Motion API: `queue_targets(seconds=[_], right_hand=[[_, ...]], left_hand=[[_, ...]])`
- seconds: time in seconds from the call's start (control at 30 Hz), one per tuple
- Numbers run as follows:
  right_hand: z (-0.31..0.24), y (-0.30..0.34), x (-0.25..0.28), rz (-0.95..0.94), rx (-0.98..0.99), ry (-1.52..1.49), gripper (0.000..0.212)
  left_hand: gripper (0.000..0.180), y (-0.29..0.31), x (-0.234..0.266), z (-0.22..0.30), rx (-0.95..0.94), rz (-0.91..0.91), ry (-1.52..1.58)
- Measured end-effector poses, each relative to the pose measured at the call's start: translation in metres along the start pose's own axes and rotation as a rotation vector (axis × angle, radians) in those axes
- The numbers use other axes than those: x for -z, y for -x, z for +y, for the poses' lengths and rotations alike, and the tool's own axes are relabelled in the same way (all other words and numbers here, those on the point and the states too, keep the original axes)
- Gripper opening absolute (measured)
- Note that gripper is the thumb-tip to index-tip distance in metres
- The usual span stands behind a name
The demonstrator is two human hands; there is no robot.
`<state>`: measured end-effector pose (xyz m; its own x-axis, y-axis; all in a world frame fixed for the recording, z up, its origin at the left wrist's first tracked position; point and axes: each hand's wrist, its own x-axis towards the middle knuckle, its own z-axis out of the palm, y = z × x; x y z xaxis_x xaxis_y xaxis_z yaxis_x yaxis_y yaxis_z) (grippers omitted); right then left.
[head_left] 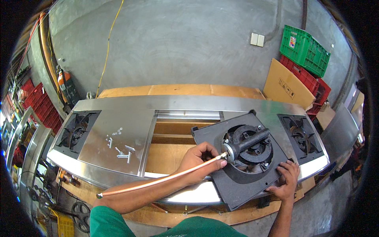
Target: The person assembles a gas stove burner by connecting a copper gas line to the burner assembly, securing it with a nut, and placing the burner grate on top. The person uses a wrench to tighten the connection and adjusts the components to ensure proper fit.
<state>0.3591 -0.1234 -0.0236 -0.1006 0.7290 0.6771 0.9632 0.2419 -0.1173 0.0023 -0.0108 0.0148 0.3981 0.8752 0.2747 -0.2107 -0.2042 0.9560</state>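
A black square burner plate (215,136) with a round cast-iron burner (248,148) lies tilted on the long stainless stove top (118,130), partly over its open middle bay. A copper tube (158,179) runs from the burner's inlet fitting toward me, its free end near my left elbow. My left hand (199,160) grips the tube close to the fitting. The fingers of my right hand (285,176) press on the plate's near right corner.
Loose bolts and nuts (120,148) lie on the steel panel left of the bay. Fitted burners sit at the far left (75,130) and right (302,136) ends. Green and red crates (306,51) and cardboard stand at the back right.
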Motion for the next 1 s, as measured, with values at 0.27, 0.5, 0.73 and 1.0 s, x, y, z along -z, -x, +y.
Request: queue_targets(seconds=[0.27,0.5,0.73,1.0], right_hand=[[0.002,0.000,-0.001,0.032,0.034,0.014,0.088],[0.001,0.001,-0.001,0.030,0.012,0.006,0.088],[0.002,0.001,-0.001,0.045,0.014,-0.007,0.088],[-0.002,0.001,-0.001,0.044,0.007,-0.030,0.084]], left_hand=[[0.030,-0.001,0.003,-0.002,0.005,-0.017,-0.020],[0.030,0.000,0.001,0.003,0.021,-0.022,0.009],[0.031,0.000,0.002,0.001,0.020,-0.011,-0.031],[0.028,0.022,-0.026,0.000,0.298,0.219,0.356]])
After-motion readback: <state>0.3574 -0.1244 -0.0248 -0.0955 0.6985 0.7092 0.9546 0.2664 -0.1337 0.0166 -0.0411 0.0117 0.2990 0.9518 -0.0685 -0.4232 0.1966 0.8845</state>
